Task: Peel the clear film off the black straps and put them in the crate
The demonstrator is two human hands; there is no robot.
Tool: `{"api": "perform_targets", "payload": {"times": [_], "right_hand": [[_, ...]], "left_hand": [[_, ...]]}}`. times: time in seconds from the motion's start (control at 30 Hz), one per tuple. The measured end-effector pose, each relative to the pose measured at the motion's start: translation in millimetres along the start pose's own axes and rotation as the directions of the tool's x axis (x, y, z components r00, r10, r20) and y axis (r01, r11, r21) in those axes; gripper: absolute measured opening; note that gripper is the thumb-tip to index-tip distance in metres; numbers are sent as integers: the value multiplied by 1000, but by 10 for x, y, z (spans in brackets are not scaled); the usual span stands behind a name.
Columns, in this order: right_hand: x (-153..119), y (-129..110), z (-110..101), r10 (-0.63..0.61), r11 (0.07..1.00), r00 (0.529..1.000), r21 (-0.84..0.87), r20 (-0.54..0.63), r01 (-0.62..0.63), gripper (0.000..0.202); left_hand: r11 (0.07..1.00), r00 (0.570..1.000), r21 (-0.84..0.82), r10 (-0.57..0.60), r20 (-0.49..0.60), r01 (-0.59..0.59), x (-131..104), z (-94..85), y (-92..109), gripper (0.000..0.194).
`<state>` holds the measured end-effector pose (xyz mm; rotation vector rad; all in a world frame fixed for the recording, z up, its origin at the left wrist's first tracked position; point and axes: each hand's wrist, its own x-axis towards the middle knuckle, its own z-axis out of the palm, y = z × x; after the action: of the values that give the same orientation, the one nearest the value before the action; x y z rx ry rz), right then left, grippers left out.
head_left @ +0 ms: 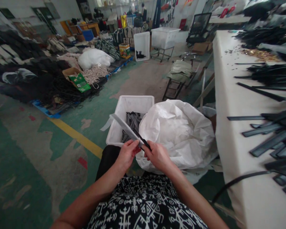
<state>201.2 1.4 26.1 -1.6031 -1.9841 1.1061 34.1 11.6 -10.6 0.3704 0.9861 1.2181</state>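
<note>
Above the white bin, my left hand [128, 154] pinches the near end of a long, flat grey strip [124, 126] between thumb and fingers. The strip slants away to the upper left, with a pale, translucent flap [106, 124] at its far end. My right hand [158, 155] meets the left and is closed around a thin black strip [141, 136], which lies along the grey one. Where both pieces meet, the fingers hide how they are joined. Several grey and black strips [132, 122] lie inside the white plastic bin [136, 99] below.
A large white sack [178, 127] stands right of the bin. Along the right runs a cloth-covered table [231, 133] with black strips [267, 136] and small gold pieces [259, 54]. A folding stool [178, 78] stands ahead. Piled goods on a blue pallet [46, 109] occupy the left.
</note>
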Motion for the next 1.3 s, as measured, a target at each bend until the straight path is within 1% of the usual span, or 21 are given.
{"api": "perform_targets", "payload": {"times": [0.03, 0.07, 0.17, 0.2, 0.23, 0.3, 0.37, 0.43, 0.5, 0.57, 0.63, 0.7, 0.77, 0.83, 0.9, 0.97, 1.03, 1.1, 1.17, 1.23, 1.3], "right_hand": [[10, -3, 3, -5, 1000, 1000, 12, -5, 5, 27], [15, -3, 1, -10, 999, 1000, 30, 5, 10, 27], [-2, 14, -23, -15, 998, 996, 57, 89, 10, 28], [-11, 22, -27, -6, 999, 995, 43, 104, 2, 27], [-16, 28, -26, 7, 1000, 995, 22, 103, -9, 27], [-10, 33, -12, 32, 999, 997, -14, 64, -32, 26], [7, 35, 2, 30, 1000, 999, -4, 31, -30, 27], [12, 52, 1, 7, 999, 999, 48, 36, -9, 27], [-4, 87, -9, -14, 997, 997, 83, 81, 7, 26], [-21, 122, -9, -5, 998, 993, 67, 119, -3, 26], [-17, 134, 8, 21, 999, 994, 39, 108, -25, 26], [11, 120, 28, 23, 999, 997, 38, 68, -26, 26], [34, 105, 25, 0, 998, 998, 69, 59, -4, 27], [26, 115, -2, -17, 996, 995, 91, 94, 8, 27], [-12, 151, -29, -18, 995, 989, 95, 147, 3, 27], [-47, 187, -30, -6, 997, 986, 82, 167, -8, 27], [-47, 197, -4, 5, 997, 989, 76, 149, -17, 28], [-14, 182, 25, 1, 996, 993, 89, 119, -12, 27], [18, 163, 27, -16, 993, 993, 115, 115, 3, 28], [15, 162, -3, -27, 992, 990, 127, 142, 8, 29], [-25, 176, -42, -22, 992, 985, 126, 174, 0, 28]], "left_hand": [[1000, 1000, 7, 4, 19, -4, -2, 17, -18, 23], [1000, 1000, 9, 25, 15, -25, 8, 25, -16, 23], [994, 990, 5, 108, -89, -108, 83, -4, 66, 26], [993, 986, 8, 120, -117, -120, 100, -15, 85, 27], [993, 986, 14, 115, -123, -114, 105, -18, 86, 28], [997, 994, 34, 75, -83, -72, 75, 8, 26, 27], [998, 999, 59, 40, -22, -39, 29, 53, -61, 24], [996, 998, 67, 62, -9, -61, 19, 66, -91, 23], [992, 991, 47, 121, -62, -118, 54, 30, -41, 24], [988, 981, 23, 153, -123, -151, 94, -21, 21, 26], [993, 986, 20, 120, -117, -118, 96, -35, 18, 26], [998, 997, 36, 60, -55, -58, 63, -4, -52, 25], [998, 999, 54, 30, -10, -29, 38, 27, -112, 23], [997, 998, 51, 54, -36, -52, 57, 14, -99, 24], [996, 992, 39, 83, -99, -80, 104, -39, -33, 26], [997, 988, 38, 78, -132, -74, 128, -86, 7, 28], [998, 994, 56, 40, -98, -35, 99, -83, -30, 27], [997, 1000, 76, 2, -30, 0, 40, -39, -114, 24], [997, 1000, 79, -5, 2, 5, -1, 0, -170, 23], [998, 999, 55, 19, -32, -18, 4, 0, -153, 25], [998, 996, 41, 40, -85, -37, 39, -32, -85, 27]]}}
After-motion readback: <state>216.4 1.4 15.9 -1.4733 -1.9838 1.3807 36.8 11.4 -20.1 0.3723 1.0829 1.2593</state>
